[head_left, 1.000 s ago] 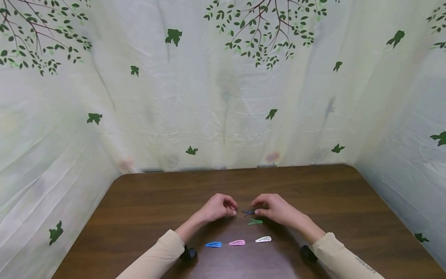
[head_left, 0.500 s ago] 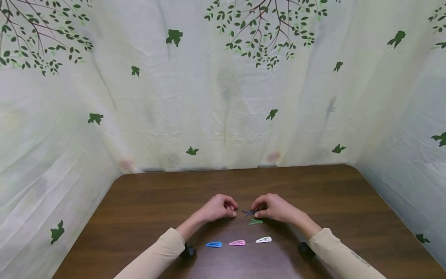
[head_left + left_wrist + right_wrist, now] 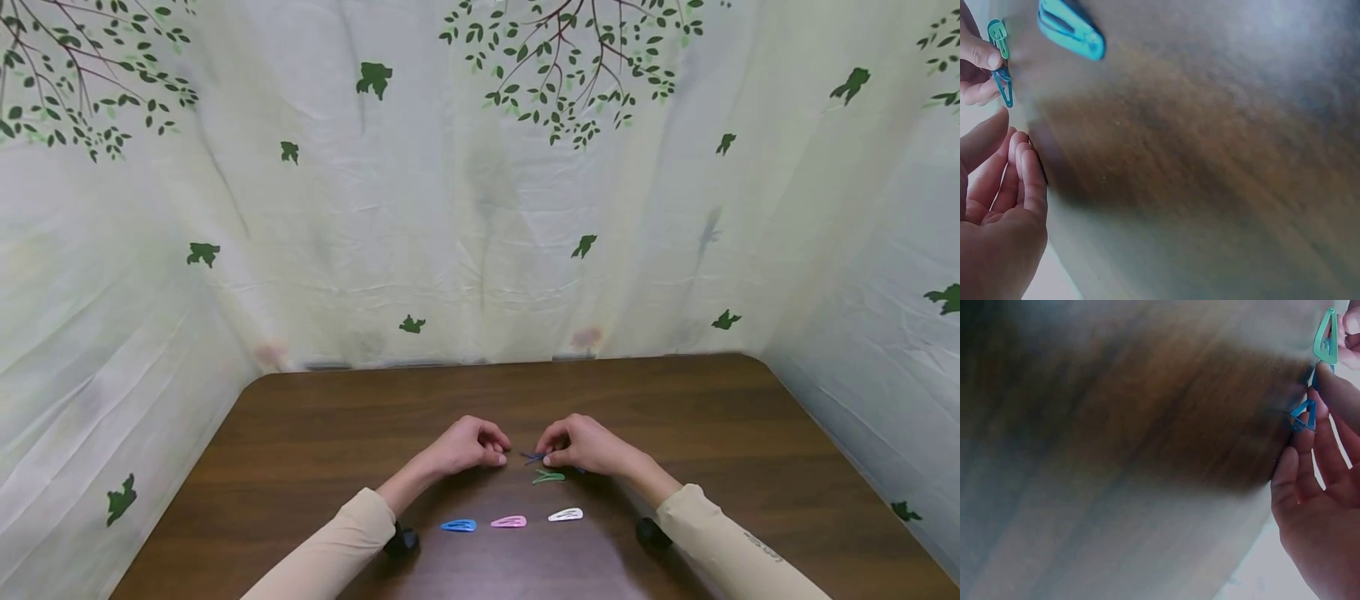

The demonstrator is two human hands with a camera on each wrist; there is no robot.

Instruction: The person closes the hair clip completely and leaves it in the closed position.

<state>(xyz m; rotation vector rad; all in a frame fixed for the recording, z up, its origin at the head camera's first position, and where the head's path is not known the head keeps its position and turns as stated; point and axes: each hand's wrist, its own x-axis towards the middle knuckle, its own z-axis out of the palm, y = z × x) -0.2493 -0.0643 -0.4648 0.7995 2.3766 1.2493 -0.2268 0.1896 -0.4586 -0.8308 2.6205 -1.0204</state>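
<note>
My right hand (image 3: 588,446) is at the table's middle, thumb and fingertips pinching a dark blue snap hair clip (image 3: 532,457) whose splayed end points left. A second blue clip (image 3: 1304,417) shows by its fingers in the right wrist view, mostly hidden under the hand in the head view. Just nearer than the pinched clip lies an opened green hair clip (image 3: 548,477). My left hand (image 3: 468,443) rests to the left with loosely curled fingers and nothing in them, its fingertips a short gap from the dark blue clip.
Nearer me, a blue clip (image 3: 458,526), a pink clip (image 3: 508,522) and a white clip (image 3: 566,515) lie in a row on the brown wooden table (image 3: 337,433). Behind and at both sides hangs a pale curtain (image 3: 480,208) with leaf prints.
My right hand has shifted slightly left, its fingertips coming down closer round the dark blue clip. The left hand and the other clips stay about where they were.
</note>
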